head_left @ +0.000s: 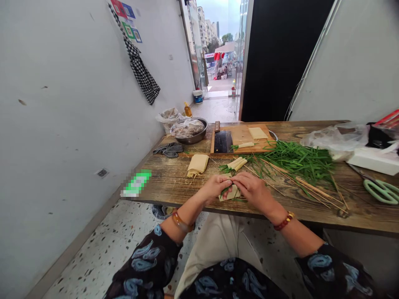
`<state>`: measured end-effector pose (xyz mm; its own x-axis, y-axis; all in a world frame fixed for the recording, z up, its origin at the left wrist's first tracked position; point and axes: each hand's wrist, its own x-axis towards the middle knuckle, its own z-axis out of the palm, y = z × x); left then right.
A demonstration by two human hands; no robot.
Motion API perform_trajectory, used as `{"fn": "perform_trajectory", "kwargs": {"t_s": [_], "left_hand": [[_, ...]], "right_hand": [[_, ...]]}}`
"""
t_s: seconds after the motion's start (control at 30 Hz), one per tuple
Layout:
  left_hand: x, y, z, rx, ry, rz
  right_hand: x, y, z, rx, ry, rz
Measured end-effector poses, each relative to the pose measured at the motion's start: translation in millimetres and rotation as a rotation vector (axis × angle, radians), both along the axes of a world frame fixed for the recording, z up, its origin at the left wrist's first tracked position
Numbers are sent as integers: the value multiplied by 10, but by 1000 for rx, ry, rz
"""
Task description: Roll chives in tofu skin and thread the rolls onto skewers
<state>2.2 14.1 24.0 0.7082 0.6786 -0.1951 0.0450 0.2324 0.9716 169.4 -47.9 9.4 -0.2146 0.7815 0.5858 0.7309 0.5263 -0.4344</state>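
Observation:
Close to the table's near edge, my left hand is closed on a small bunch of green chives. My right hand meets it, its fingers pinched at the end of the same bunch. Under both hands lies a pale yellow tofu sheet, partly hidden by them. Just beyond are rolled tofu sheets with chives poking from their ends. A stack of tofu sheets sits to the left. On the right spreads a large heap of loose chives, with thin wooden skewers in front of it.
A cutting board at the back holds a cleaver, a roll and a flat sheet. Left of it stand a metal bowl with bagged food and a grey cloth. Green-handled scissors and a plastic bag lie right.

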Motion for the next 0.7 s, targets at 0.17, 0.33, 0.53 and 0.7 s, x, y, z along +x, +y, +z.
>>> {"fn": "perform_trajectory", "kwargs": {"t_s": [0.17,0.33,0.53,0.7], "left_hand": [[-63,6,-11,-112,0,-2],[-92,-11,22,63,90,-71],[-131,-101,-120,684,251,156],[-194,-157,-328,961,245,225]], "right_hand": [[-85,-19,-77,-14,112,7],[-72,6,-118,-52,209,43],[-49,84,-240,-167,306,55],[-25,105,-320,-211,291,45]]}}
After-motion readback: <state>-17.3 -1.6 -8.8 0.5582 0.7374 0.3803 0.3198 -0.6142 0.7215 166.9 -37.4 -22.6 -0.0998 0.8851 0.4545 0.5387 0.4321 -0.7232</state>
